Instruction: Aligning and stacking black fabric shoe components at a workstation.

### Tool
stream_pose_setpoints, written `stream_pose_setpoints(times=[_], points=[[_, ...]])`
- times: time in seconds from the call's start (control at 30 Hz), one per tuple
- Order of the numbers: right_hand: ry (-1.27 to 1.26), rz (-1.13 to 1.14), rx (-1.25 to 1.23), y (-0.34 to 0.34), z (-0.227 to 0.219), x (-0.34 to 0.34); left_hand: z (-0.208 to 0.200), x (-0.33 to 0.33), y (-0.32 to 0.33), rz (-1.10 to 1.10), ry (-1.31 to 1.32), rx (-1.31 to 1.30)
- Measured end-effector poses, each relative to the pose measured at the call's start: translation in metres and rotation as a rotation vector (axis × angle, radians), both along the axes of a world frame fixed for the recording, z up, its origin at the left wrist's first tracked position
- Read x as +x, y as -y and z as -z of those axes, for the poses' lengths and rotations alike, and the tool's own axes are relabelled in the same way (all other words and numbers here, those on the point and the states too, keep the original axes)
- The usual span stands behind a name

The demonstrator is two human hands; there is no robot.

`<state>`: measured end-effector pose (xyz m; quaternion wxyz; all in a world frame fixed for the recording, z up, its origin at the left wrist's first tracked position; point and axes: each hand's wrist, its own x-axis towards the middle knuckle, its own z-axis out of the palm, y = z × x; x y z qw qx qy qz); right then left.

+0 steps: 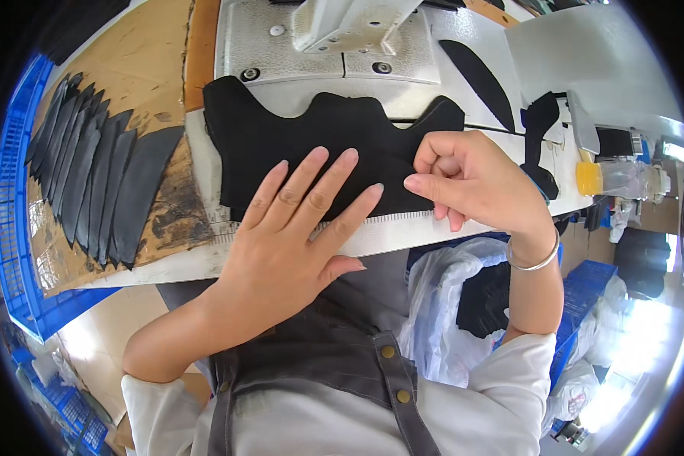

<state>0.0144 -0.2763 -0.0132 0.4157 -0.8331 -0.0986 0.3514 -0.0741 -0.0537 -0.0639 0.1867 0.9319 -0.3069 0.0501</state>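
I have the black piece [296, 125] lying flat on the white surface [414, 234], a ruled scale [391, 219] along its near edge. My left hand [281, 235] reaches across the black piece from its near side, palm down, fingers [317, 197] spread wide on it. My right hand [479, 182] is at the black piece's right part, fingers curled, thumb and forefinger narrow; from here I cannot tell whether they pinch anything. Left of the black piece, dark strips [83, 182] overlap on cardboard [137, 57]. Beyond it sits a metal plate [304, 61]; to its far right lies a curved black cutout [479, 83].
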Motion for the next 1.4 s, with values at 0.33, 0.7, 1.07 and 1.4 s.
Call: stream_pose_setpoints(times=[0.33, 0.7, 1.07, 1.4], points=[[-0.061, -0.026, -0.027, 0.004, 0.003, 0.007, 0.0, 0.002, -0.005, 0.075, 0.013, 0.029], [0.105, 0.022, -0.018, 0.005, 0.008, -0.007, -0.001, 0.002, -0.005, 0.067, -0.001, 0.0], [0.4, -0.018, -0.161, 0.004, 0.009, -0.015, -0.013, 0.017, 0.005, 0.105, -0.029, 0.008], [0.4, 0.159, 0.12, 0.019, 0.027, -0.028, -0.004, 0.033, 0.018, 0.266, -0.088, -0.077]])
